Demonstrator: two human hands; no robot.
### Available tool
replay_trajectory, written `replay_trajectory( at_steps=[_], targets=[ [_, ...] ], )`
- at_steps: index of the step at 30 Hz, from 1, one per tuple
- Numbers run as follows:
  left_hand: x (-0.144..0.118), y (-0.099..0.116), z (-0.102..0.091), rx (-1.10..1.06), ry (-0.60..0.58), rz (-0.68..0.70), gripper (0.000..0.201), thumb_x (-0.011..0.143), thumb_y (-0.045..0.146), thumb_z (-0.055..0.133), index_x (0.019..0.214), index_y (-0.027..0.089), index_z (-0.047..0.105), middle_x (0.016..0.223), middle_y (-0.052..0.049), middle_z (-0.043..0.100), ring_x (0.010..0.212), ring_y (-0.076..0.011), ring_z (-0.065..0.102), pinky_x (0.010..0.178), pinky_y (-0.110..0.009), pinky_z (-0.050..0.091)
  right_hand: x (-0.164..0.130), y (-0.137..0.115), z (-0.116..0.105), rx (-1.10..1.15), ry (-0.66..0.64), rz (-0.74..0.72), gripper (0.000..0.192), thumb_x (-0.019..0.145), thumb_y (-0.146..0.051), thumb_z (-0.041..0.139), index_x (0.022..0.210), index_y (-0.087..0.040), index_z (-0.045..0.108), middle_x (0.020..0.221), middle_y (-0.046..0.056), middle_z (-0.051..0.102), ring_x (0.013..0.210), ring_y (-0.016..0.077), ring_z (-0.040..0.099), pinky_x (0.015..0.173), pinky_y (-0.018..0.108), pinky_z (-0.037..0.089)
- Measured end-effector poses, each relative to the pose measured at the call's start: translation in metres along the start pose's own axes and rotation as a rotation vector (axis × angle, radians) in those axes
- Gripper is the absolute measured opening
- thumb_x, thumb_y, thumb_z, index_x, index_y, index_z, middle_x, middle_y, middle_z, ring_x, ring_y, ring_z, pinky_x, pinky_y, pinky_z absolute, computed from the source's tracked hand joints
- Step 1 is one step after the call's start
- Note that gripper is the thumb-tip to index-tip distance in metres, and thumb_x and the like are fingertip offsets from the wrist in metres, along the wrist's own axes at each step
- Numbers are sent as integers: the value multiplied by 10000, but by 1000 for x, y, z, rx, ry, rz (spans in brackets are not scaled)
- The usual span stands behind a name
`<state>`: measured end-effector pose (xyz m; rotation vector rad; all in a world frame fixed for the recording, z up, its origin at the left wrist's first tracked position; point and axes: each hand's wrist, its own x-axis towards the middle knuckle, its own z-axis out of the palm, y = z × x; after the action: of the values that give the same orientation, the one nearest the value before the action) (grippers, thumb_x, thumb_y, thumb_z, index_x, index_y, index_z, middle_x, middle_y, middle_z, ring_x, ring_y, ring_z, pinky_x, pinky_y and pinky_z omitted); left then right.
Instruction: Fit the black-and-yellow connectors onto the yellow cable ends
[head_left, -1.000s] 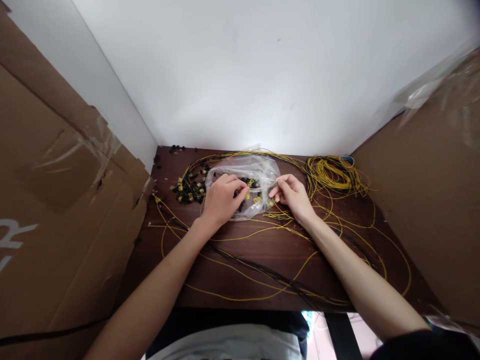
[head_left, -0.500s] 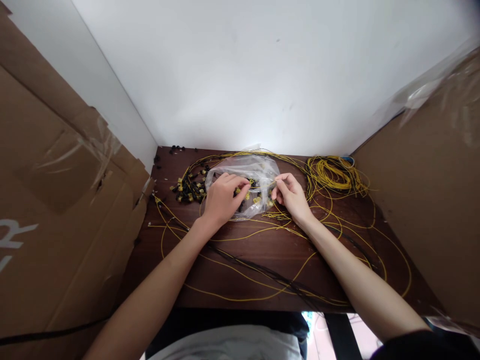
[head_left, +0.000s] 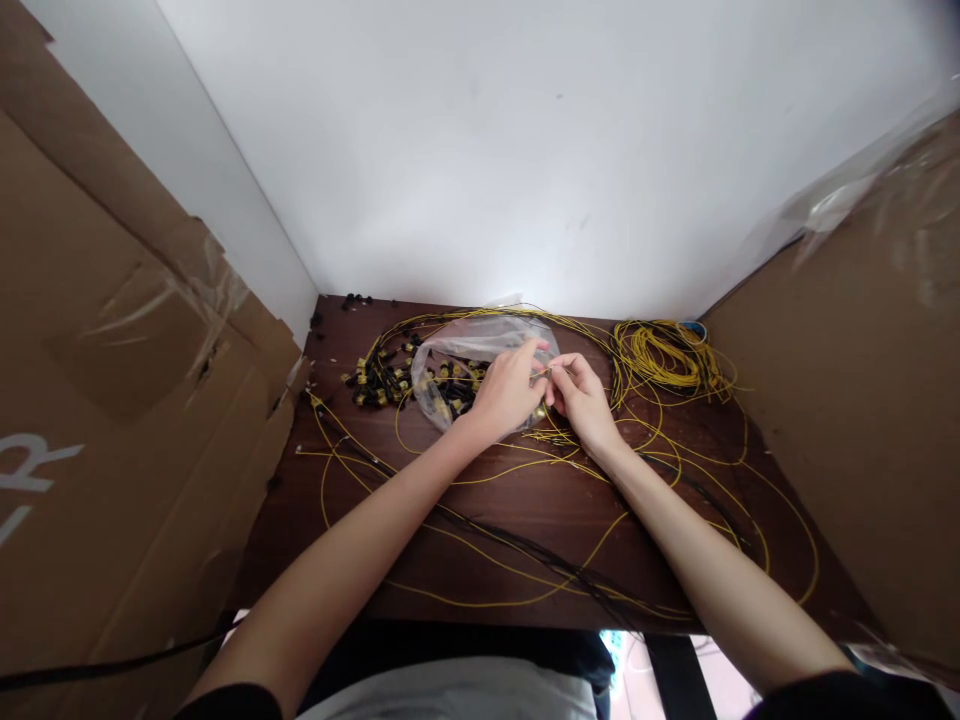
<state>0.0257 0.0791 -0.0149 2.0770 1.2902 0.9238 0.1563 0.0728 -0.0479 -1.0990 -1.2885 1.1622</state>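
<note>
A wire (head_left: 545,372) is pinched by the right hand (head_left: 589,402); the grip of the left hand (head_left: 505,392), beside it at nine o'clock, cannot be told.

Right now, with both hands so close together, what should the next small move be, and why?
Perhaps hold the right hand still and shift the left hand slightly aside: they crowd together over the clear bag, hiding whatever lies between.

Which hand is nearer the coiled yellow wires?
The right hand; the coiled yellow wires lie to its right, while the left hand is farther away, over the clear plastic bag.
</note>
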Motion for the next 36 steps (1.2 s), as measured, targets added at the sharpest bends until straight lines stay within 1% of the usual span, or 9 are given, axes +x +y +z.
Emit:
replay_trajectory(
  at_steps=[4,9,13,20,30,36],
  targets=[
    [5,2,5,-75,19,-37,403,746,55,528,1137,153,534,851,-51,676,704,-147,605,715,-289,485,0,0,1,-2,45,21,234,796,-429,548,850,-215,473,446,-87,485,365,68,334,372,182,234],
    [7,-1,9,-98,44,-41,370,746,48,529,1102,148,551,803,-40,666,634,-121,578,664,-259,472,-1,-3,3,-15,60,25,235,784,-425,566,826,-207,491,432,-83,474,362,68,345,368,180,248],
    [6,-5,10,-107,74,-32,351,751,62,534,1090,149,556,783,-31,662,600,-107,559,639,-243,461,-2,-4,3,-15,52,4,228,785,-419,568,809,-204,499,453,-77,484,374,70,380,376,181,290],
    [5,-7,9,-86,116,-3,356,743,68,555,1081,180,547,784,-3,668,561,-95,530,596,-228,432,-2,-4,2,29,47,24,199,791,-389,558,804,-204,486,497,-74,514,373,62,424,378,174,315],
    [3,-5,8,-75,106,-37,369,735,65,566,1080,192,537,806,0,682,580,-109,543,599,-238,426,-3,-7,3,5,67,54,186,785,-370,557,799,-194,498,500,-69,508,363,56,420,331,160,259],
    [3,-5,6,-74,94,-37,341,733,70,566,1053,186,548,796,3,686,570,-108,533,592,-241,418,-3,-6,3,24,42,35,215,786,-400,573,809,-206,485,514,-72,504,377,58,417,352,168,274]
  ],
)
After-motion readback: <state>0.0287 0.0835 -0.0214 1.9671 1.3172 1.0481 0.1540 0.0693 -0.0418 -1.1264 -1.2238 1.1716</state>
